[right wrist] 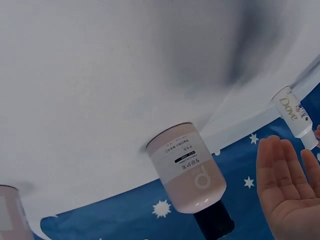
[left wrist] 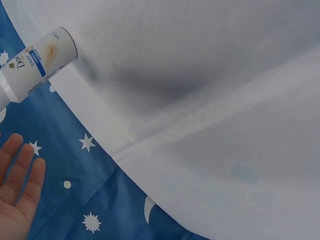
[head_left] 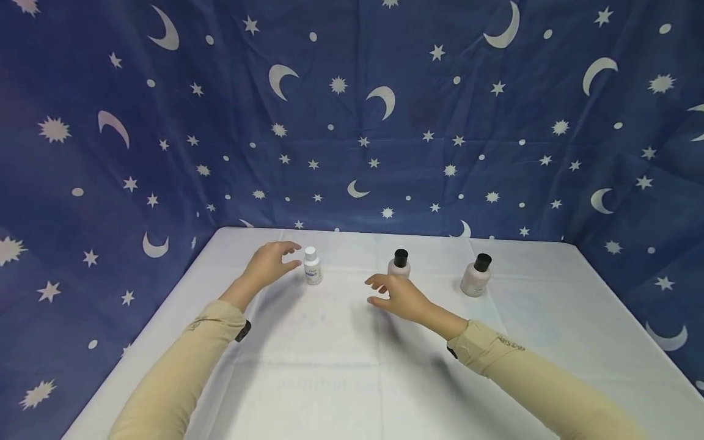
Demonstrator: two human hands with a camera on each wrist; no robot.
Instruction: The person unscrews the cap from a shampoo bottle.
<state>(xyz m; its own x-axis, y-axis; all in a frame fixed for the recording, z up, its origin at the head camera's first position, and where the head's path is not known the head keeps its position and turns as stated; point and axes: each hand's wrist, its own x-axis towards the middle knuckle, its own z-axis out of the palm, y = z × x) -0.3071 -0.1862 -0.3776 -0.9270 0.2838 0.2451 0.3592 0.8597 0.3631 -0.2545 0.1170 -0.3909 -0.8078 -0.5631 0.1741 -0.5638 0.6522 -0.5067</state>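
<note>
Holds nothing in the left grip (head_left: 268,265), spread above the table (head_left: 330,391) and turned toward a white bottle (head_left: 312,271) just to its right, not touching, apparently to match the slim body. Has the right grip (head_left: 406,298) likewise spread and free, just in front of a near pink bottle (head_left: 399,268), partly hiding it. Farther right of this grip, a far pink bottle (head_left: 475,281). All upright, presumably for steadiness and easy reach.

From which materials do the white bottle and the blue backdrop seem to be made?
White bottle: probably opaque plastic, smooth, judging by its even, moulded-looking body. Blue backdrop: likely cloth, mostly matte, since it hangs in soft folds and creases.
</note>
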